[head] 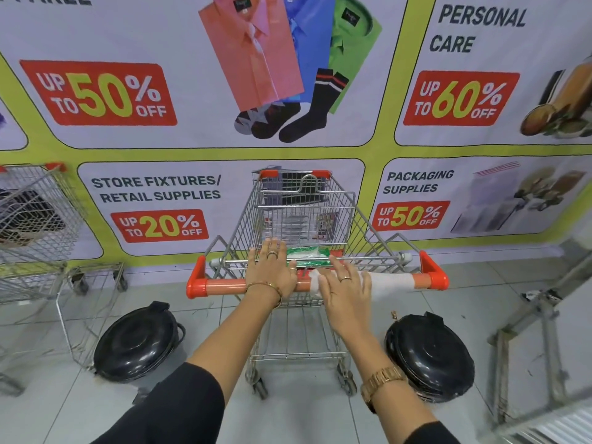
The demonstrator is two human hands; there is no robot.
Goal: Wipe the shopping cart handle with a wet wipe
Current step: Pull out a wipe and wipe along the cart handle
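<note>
Both my arms reached forward and down to the orange shopping cart handle [224, 286], black sleeves pushed back above the forearms. My left hand [272, 270] lay flat on the handle left of its middle, fingers straight and spread toward the basket, a ring on one finger and a thin gold bangle at the wrist. My right hand [344, 288] lay palm down just beside it, fingers extended and slightly blurred, pressing the white wet wipe [389, 280] onto the bar; the wipe was draped along the handle's right half, stopping short of the orange corner cap. A gold watch sat further up my right forearm. A green and white wipes pack [307, 255] rested in the child seat of the shopping cart [304, 216], just behind my hands. The wall banner [192, 123] ahead read "UP TO 50% OFF" beside pictured shirts and socks, "PERSONAL CARE" with "UP TO 60% OFF", "STORE FIXTURES/ RETAIL SUPPLIES" with "UP TO 20% OFF", and "PACKAGING SUPPLIES" with "UP TO 50% OFF". Two black-lidded bins [137, 342] stood on the tiled floor on either side of the cart, and a second wire cart [35, 206] stood at the left.
</note>
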